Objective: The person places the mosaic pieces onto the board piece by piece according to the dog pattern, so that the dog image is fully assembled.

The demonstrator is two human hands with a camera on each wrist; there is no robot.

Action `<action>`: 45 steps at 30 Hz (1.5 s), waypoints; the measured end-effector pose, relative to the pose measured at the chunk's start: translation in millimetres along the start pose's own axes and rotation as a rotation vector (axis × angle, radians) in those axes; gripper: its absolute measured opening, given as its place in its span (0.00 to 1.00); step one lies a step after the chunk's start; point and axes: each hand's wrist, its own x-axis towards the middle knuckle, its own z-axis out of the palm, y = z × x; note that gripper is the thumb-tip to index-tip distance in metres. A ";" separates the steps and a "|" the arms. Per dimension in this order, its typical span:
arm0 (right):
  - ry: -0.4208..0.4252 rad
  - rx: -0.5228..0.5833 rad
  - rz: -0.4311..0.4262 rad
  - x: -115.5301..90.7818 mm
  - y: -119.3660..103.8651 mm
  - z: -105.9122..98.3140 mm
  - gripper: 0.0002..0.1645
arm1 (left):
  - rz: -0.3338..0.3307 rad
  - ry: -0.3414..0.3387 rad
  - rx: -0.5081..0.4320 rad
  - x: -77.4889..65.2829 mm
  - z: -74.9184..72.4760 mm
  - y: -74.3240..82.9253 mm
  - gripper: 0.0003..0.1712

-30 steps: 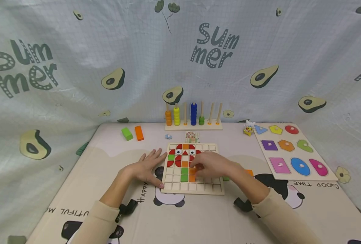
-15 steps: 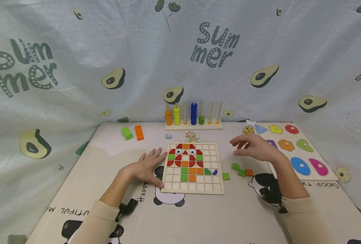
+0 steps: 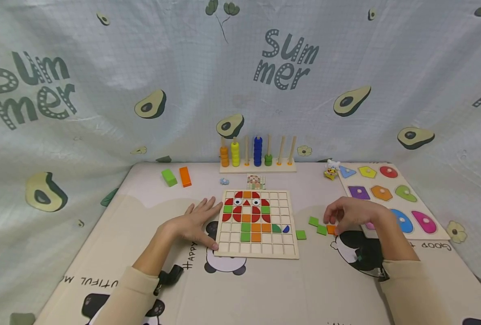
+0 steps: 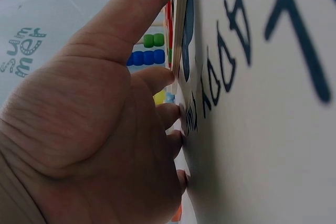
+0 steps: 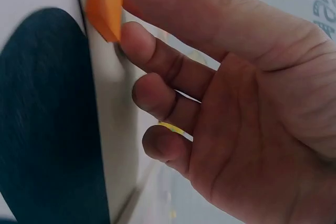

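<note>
A wooden grid board [image 3: 232, 248] lies mid-table, with red, orange, green and blue flat pieces in some cells. My left hand [image 3: 193, 224] rests beside its left edge, fingers spread and thumb near the lower left corner. In the left wrist view the left hand [image 4: 100, 124] has its thumb along the board's side. To the right of the board, my right hand [image 3: 356, 213] reaches down with curled fingers and pinches an orange tile [image 3: 331, 229] at its fingertips. The same orange tile [image 5: 103, 6] appears slightly tilted in the right wrist view; the index finger is largely hidden.
Several green tiles [image 3: 321, 230] lie between board and right hand. A shape puzzle board [image 3: 364, 183] is at right, partly under that arm. Behind stand a bead rack [image 3: 240, 170] and a picture card [image 3: 256, 182]. A green block [image 3: 169, 178] and orange block [image 3: 185, 177] lie back left.
My right hand has left the board, swung right, then come down to the orange tile and taken hold of it. The left hand stays put at the board's edge.
</note>
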 end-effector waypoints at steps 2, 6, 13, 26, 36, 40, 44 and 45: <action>-0.012 -0.031 -0.013 2.8 0.0 2.7 0.17 | 0.001 0.001 -0.001 -0.1 -0.3 0.2 0.74; 0.004 -0.073 -0.029 6.1 -2.3 5.7 0.15 | 0.005 0.001 0.004 0.3 -0.3 0.2 0.73; 0.055 -0.056 -0.034 9.0 -4.3 5.5 0.13 | 0.006 0.000 0.001 0.1 0.1 -0.8 0.74; 0.192 -0.055 -0.224 35.7 -64.4 25.7 0.12 | 0.004 0.001 -0.002 -0.6 0.1 -2.4 0.73; 0.037 -0.259 -0.334 64.7 -121.6 79.2 0.14 | 0.017 0.000 -0.008 -0.7 -0.4 -2.5 0.73; 0.030 -0.314 -0.336 71.8 -123.9 87.9 0.13 | 0.016 -0.003 -0.008 -0.9 -0.3 -2.3 0.73; 0.038 -0.330 -0.314 74.0 -123.3 91.0 0.13 | 0.011 -0.001 -0.011 -1.2 -0.6 -1.5 0.72; 0.042 -0.334 -0.311 74.1 -123.3 91.3 0.13 | 0.010 0.000 -0.012 -1.4 -0.7 -1.4 0.72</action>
